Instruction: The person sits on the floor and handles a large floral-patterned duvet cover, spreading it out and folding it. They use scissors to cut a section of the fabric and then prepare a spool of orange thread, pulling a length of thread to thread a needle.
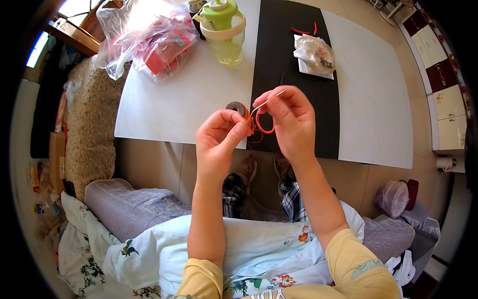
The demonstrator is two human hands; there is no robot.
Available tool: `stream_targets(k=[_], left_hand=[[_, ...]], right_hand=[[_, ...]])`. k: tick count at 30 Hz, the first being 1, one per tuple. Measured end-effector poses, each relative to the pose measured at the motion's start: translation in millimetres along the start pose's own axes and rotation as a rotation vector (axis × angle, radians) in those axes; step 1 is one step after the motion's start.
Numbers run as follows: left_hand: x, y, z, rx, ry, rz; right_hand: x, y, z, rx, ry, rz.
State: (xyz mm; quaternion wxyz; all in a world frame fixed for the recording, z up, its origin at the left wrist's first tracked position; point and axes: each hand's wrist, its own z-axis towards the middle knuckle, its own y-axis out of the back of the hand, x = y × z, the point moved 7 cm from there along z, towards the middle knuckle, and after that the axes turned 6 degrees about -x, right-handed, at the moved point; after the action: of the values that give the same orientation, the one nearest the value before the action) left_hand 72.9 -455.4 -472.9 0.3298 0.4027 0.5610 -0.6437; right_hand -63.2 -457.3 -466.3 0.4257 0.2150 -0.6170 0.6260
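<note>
Above the table's near edge, my left hand [219,137] is closed, thumb and forefinger pinching orange thread [250,121]. My right hand [290,117] is closed around a thin silver metal tool [261,105], which looks like a crochet hook. Its lower end meets the thread at my left fingertips; the other end sticks out past my right fingers. Just behind my left hand is a dark brown spool [236,107] with orange thread. Between my hands shows a red ring-shaped handle [265,130], apparently of scissors partly hidden by my right hand. Loose thread dangles below.
A clear plastic bag with red packets [167,50] and a green-lidded bottle [224,37] stand at the table's far left. White packets [314,57] and red chillies [308,31] lie at the far right. A floral quilt [254,239] covers my lap.
</note>
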Motion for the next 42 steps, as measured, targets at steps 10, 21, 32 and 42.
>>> stream_targets(k=[10,21,32,42], left_hand=[[-30,25,1,0.14,-0.036,-0.146],[-43,105,8,-0.408,-0.27,0.367],[-4,132,19,-0.512,-0.116,0.863],[2,125,25,-0.583,-0.172,1.067]], right_hand=[[13,43,18,-0.161,-0.009,0.317],[3,40,18,-0.16,-0.039,0.098],[-15,32,14,-0.13,-0.086,0.037],[-16,29,14,-0.095,-0.09,-0.012]])
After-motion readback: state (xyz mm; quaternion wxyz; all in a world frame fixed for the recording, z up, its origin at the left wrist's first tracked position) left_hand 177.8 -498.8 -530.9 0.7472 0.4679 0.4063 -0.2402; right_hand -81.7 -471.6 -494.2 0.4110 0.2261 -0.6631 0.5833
